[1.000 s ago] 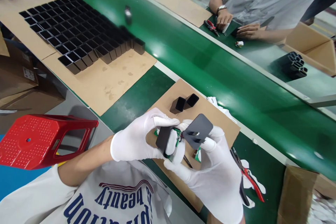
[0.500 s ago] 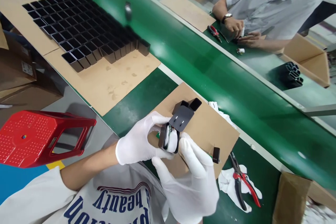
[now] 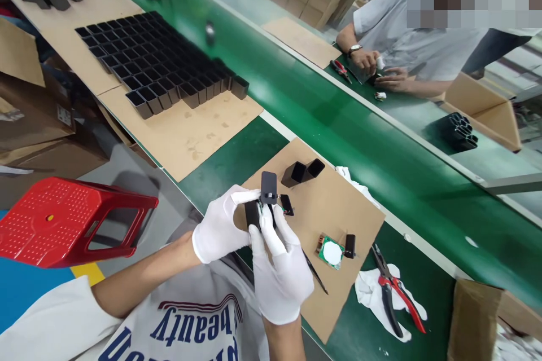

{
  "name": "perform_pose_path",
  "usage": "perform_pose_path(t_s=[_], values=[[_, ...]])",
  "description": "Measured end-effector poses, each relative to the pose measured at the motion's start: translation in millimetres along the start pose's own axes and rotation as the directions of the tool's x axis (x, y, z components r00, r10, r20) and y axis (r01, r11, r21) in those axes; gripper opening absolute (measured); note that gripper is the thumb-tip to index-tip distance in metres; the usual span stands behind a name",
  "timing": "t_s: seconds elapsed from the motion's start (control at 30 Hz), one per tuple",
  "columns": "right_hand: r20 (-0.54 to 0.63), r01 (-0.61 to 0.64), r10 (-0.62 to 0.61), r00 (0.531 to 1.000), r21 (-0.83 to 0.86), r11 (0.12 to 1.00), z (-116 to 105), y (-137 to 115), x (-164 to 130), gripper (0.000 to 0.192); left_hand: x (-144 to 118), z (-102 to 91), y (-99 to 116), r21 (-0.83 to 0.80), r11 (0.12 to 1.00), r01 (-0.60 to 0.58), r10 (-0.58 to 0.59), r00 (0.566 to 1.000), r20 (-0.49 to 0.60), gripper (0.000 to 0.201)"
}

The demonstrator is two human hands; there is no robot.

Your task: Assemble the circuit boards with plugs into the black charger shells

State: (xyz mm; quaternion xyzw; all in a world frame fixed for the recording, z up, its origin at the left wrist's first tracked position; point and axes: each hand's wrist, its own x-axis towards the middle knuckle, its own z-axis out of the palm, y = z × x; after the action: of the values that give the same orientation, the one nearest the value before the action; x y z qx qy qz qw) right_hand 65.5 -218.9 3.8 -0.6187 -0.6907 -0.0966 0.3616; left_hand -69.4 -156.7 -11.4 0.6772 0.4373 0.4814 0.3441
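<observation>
Black casing [image 3: 254, 215] half-hidden between gloved hands [image 3: 249, 237]

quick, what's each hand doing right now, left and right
Left hand: closed on the black housing, gripped from the side.
Right hand: closed on the same housing from below, fingers up near the black cover plate.

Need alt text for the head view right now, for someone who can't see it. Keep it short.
Two white-gloved hands, left hand and right hand, hold a small black housing with a black cover over a cardboard sheet beside a green conveyor. A circuit board, red-handled cutters and two black sleeves lie nearby.
</observation>
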Motion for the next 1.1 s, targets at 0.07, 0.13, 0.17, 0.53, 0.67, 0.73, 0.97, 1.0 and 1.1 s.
perform_pose_path(t_s=[0.07,0.13,0.17,0.53,0.67,0.73,0.97,1.0,1.1], values=[[-0.061,0.013,-0.012,0.998,0.010,1.000,17,2,-13,0.047,-7,1.8,-11,0.111,0.994,-0.010,0.013,0.999,-0.030,0.049],[-0.093,0.048,-0.048,0.995,-0.001,0.999,32,4,-23,0.037,-14,1.9,-23,0.166,0.986,-0.025,0.032,0.999,-0.042,0.041],[-0.092,0.057,-0.058,0.994,-0.010,0.998,38,3,-28,0.032,-16,1.1,-29,0.182,0.983,-0.037,0.046,0.998,-0.043,0.038],[-0.100,0.033,-0.041,0.994,-0.084,0.996,30,-9,-27,0.027,-14,-15.0,-32,0.290,0.928,-0.234,0.247,0.969,-0.009,0.038],[-0.018,-0.036,0.036,0.999,-0.016,0.999,35,-8,-34,0.029,-18,-15.6,-39,0.294,0.910,-0.293,0.305,0.952,0.003,0.034],[0.009,-0.061,0.061,0.998,-0.005,0.998,46,-7,-40,0.030,-20,-14.3,-50,0.282,0.912,-0.297,0.305,0.952,0.017,0.029],[-0.091,-0.114,0.115,0.989,0.021,0.993,55,-8,-47,0.027,-26,-11.0,-60,0.256,0.950,-0.178,0.175,0.984,0.033,0.044],[-0.131,-0.139,0.142,0.981,0.029,0.990,54,-8,-46,0.031,-27,-10.8,-58,0.258,0.956,-0.140,0.138,0.990,0.027,0.049],[-0.195,-0.186,0.190,0.962,0.039,0.982,51,-10,-42,0.039,-29,-10.2,-51,0.261,0.965,-0.022,0.023,1.000,-0.001,0.060]])
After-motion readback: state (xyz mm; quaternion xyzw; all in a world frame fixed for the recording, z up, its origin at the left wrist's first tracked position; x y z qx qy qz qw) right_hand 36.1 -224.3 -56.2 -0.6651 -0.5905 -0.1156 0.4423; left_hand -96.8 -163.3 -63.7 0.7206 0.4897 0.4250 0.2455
